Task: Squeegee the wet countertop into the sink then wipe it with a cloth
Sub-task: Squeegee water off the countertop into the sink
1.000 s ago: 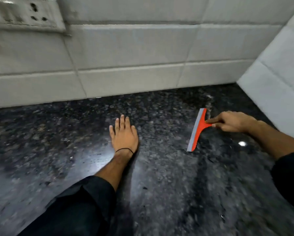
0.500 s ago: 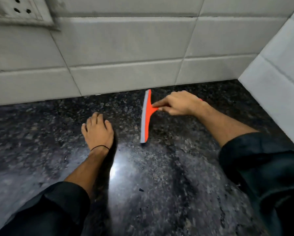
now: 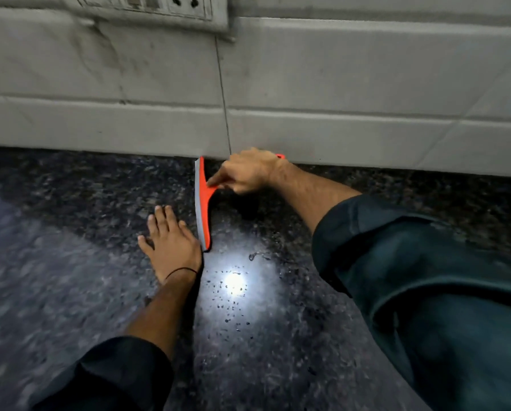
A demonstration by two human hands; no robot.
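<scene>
Nearest me, two dark sleeves framed the wet black granite tabletop (image 3: 70,262), and between them a bright glare showed water droplets (image 3: 230,304) beaded on the stone. Just past that glare the left hand (image 3: 171,244) lay flat, palm down, fingers straight and grasping nothing, a thin black thread (image 3: 180,271) round its wrist. Right against its thumb side sat the near tip of the orange squeegee (image 3: 204,209), whether touching or only just beside I could not tell. The tool's blade ran straight away from the person, its far tip up at the foot of the wall, its grey rubber edge turned left toward the resting hand. Behind the blade the right hand (image 3: 248,173) was wrapped round the handle, forefinger laid out along the neck, so it was plainly the hand doing the work. To my eye a push leftward would run the lower blade into the left hand, which would have to clear out first. Beyond stood the pale tiled wall (image 3: 337,84) and, higher, a socket plate (image 3: 159,7). No sink showed.
</scene>
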